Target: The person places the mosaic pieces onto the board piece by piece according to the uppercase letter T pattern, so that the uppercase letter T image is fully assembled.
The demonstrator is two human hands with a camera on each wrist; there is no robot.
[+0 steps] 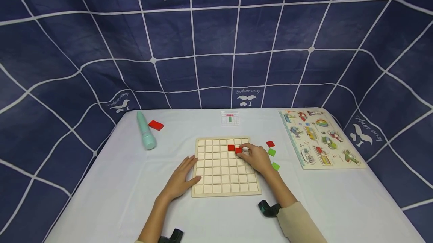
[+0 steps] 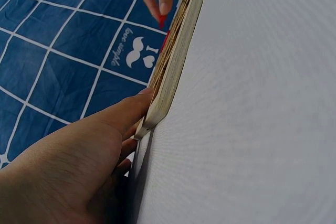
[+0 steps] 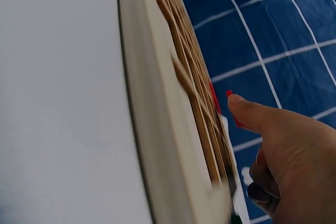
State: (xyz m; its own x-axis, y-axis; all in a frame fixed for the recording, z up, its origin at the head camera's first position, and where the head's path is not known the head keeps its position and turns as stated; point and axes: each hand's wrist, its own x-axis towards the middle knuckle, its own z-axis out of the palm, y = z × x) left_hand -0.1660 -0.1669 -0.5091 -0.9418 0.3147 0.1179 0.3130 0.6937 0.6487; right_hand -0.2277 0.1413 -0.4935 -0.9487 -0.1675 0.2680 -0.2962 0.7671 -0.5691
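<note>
Beige sleeve [image 1: 299, 222] foremost, right grip [image 1: 258, 158] pinches red tile [image 1: 238, 151] near green tiles [image 1: 271, 152]; relaxed left grip [image 1: 180, 179] touches board [image 1: 226, 179].

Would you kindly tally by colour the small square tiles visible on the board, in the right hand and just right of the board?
Red tiles: 3 (one on the board, one pinched by the right hand, one on the table)
Green tiles: 2 (both on the table)
Total visible: 5
</note>
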